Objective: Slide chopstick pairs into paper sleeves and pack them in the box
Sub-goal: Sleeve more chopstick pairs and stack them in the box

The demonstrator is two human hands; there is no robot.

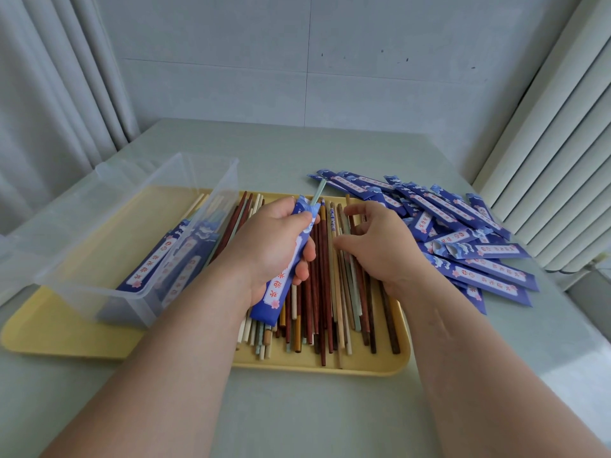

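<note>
My left hand (271, 246) grips a blue paper sleeve (274, 295) with a pale green chopstick (318, 193) sticking out of its top. My right hand (380, 246) hovers with spread fingers over the loose chopsticks (330, 292), its fingertips touching them. These chopsticks, brown, red, cream and green, lie in a heap on a yellow tray (330, 365). A clear plastic box (109, 233) stands on the tray's left part and holds several filled blue sleeves (158, 256).
A pile of empty blue sleeves (463, 233) lies on the table to the right of the tray. A curtain hangs at the left, a white ribbed radiator (562, 160) at the right. The grey-green table (297, 418) runs to a wall behind.
</note>
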